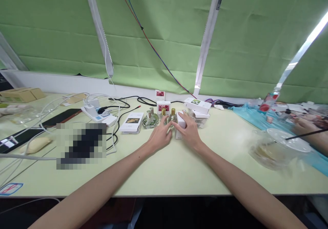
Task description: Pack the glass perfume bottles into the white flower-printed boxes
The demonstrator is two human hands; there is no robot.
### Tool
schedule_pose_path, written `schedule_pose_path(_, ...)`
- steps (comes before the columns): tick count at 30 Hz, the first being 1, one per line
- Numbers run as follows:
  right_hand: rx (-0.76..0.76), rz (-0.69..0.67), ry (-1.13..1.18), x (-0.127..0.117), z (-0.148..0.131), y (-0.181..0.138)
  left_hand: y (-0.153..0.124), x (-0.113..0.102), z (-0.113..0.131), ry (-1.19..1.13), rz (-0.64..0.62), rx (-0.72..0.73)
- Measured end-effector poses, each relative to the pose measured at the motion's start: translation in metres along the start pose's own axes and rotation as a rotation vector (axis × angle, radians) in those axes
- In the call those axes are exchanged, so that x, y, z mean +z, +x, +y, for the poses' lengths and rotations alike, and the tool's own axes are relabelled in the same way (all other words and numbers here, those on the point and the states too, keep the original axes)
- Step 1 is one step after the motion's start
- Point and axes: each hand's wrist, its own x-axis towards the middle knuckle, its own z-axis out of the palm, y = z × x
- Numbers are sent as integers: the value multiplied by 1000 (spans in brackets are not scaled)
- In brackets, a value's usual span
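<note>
My left hand (161, 135) is at the middle of the table, fingers stretched and apart, right in front of perfume bottles with gold caps (173, 111). Its fingers partly hide the bottles, so contact is unclear. My right hand (190, 131) grips a small upright white box (178, 133), thumb on its left side and fingers over its top. The thumb nearly meets the left fingertips. Left of my hands stand clear perfume bottles with silver caps (150, 120), beside a white carton with a dark picture (132, 122). White boxes with a red flower picture (163, 106) stand behind the bottles.
More white cartons (197, 103) are stacked behind my right hand. At left lie a power strip (92, 110), cables, a blurred-out dark object (84, 145) and a yellowish mouse-shaped thing (38, 145). A lidded plastic cup (276, 148) stands at right, near another person's hand (304, 128).
</note>
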Motion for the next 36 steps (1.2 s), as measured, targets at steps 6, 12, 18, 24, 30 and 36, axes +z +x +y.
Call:
schedule_pose_path(6, -15, -10, 4, 1, -1, 0, 1, 2, -2, 101, -87, -9)
schedule_pose_path(12, -6, -16, 9, 2, -1, 0, 3, -1, 0, 173, -132, 6)
schedule_pose_path(18, -6, -13, 4, 0, -3, 0, 4, -2, 0, 229, -146, 31)
schedule_pose_path(24, 1, -18, -7, -1, -3, -2, 4, -3, 2, 192, -134, 39)
schedule_pose_path(30, -11, -23, -11, -1, -2, -1, 3, -3, 5, 168, -120, 17)
schedule_pose_path(36, -36, -42, -4, 0, 1, -1, 2, -5, 8, 223, -131, -11)
